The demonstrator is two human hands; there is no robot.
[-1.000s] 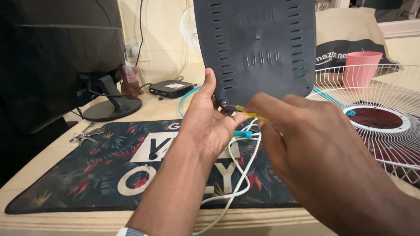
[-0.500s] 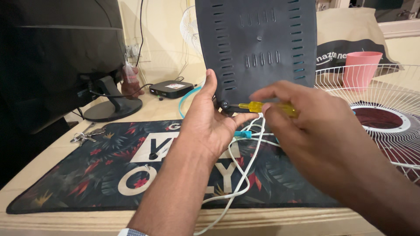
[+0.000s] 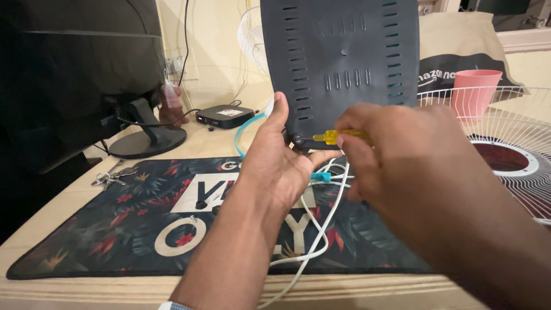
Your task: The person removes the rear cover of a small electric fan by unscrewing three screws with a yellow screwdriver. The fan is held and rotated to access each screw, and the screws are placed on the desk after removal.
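At frame centre the left hand [image 3: 275,166] clasps the dark vented fan cover [image 3: 341,63] steady while the right hand [image 3: 402,155], grip closed on a yellow-handled screwdriver [image 3: 338,136], probably meets a screw [image 3: 298,138].

A single head-worn camera looks forward and slightly down across the desk [image 3: 69,287], close over the person's own forearms. The left hand [image 3: 275,166] and right hand [image 3: 413,166] fill the near middle; the monitor [image 3: 74,74] stands at far left.
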